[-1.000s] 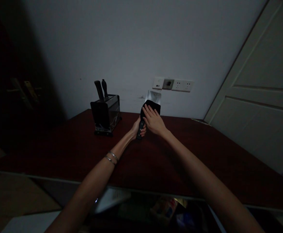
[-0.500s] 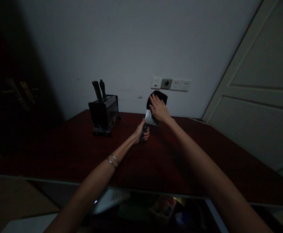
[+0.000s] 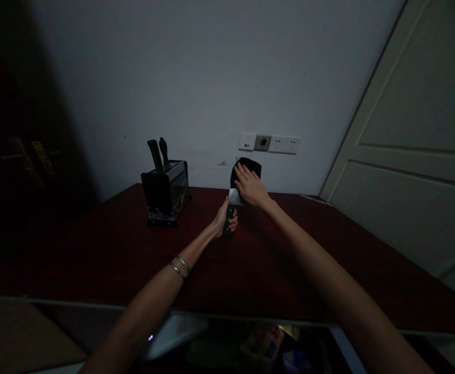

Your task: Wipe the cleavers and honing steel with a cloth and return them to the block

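Observation:
My left hand (image 3: 224, 217) is closed around the dark riveted handle (image 3: 228, 222) of a cleaver, held upright above the table. The blade (image 3: 235, 197) is broad and shiny; its upper part is hidden. Over it lies a black cloth (image 3: 251, 165). My right hand (image 3: 251, 188) rests against this cloth, fingers stretched out and spread, pressing it to the blade. To the left stands a black knife block (image 3: 165, 192) with two dark knife handles (image 3: 159, 151) sticking out of its top.
The dark red tabletop (image 3: 142, 259) reaches back to a pale wall with a row of sockets (image 3: 269, 143). A white panelled door (image 3: 406, 171) bounds the right side. Below the front edge, an open space holds several packages (image 3: 264, 343).
My right hand and the black cloth have slid slightly down toward the handle, so less of the blade shows. The left hand keeps its grip. The camera view has shifted a little.

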`<state>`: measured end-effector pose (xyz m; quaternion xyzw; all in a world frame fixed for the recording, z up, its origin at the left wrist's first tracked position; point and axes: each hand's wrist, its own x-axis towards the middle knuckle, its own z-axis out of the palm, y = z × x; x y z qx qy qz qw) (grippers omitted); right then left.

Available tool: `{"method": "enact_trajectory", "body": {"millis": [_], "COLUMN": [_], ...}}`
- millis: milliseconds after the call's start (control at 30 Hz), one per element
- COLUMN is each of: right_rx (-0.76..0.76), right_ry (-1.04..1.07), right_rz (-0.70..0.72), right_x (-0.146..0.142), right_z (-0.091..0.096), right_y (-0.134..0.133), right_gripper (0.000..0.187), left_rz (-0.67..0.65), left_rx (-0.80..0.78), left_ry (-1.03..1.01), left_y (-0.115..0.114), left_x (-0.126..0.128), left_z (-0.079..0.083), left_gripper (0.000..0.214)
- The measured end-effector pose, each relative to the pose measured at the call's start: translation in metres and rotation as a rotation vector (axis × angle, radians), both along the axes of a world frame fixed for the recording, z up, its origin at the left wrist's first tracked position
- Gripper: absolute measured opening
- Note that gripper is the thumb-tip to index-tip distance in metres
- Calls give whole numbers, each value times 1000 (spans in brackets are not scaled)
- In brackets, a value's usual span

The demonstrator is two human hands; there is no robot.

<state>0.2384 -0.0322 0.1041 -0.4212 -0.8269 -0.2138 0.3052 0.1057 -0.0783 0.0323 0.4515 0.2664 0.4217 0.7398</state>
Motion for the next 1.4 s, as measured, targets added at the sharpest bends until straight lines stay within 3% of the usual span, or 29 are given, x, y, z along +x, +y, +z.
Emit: {"method": "enact_trajectory", "body": {"millis": [100, 200, 467, 567, 667, 867, 967, 1067, 1267, 1400], "right_rx": [-11, 12, 37, 31, 40, 41, 54, 55, 50, 45], "right_ry": [48, 65, -14, -49, -48, 56, 88, 78, 4, 2], "right_rz": [-49, -43, 65, 91, 76, -20, -37, -17, 89, 104], "right_x": [5, 7, -5, -6, -3, 8, 11, 9, -1, 2], "right_z": [18, 19, -29, -32, -19, 24, 31, 19, -26, -27], "right_y": [14, 12, -39, -42, -30, 10, 17, 8, -33, -34], "right_gripper": [54, 54, 52, 52, 52, 53, 53, 53, 51, 52], "left_rz": [-18, -10, 56, 57, 49, -5, -13, -8, 39, 45], "left_rx": [6, 32, 12, -1, -4, -12, -14, -18, -18, -10], "left_ry": [19, 33, -14, -33, -44, -32, -22, -40, -108, -86], "left_y": [-2, -4, -4, -2, -2, -5, -5, -5, -3, -3], "left_x": [4, 5, -1, -2, -1, 4, 4, 3, -2, -2], "left_z": [-3, -4, 9, 10, 8, 3, 3, 3, 4, 4], "left_gripper": [61, 60, 61, 61, 61, 61, 61, 61, 60, 61]}}
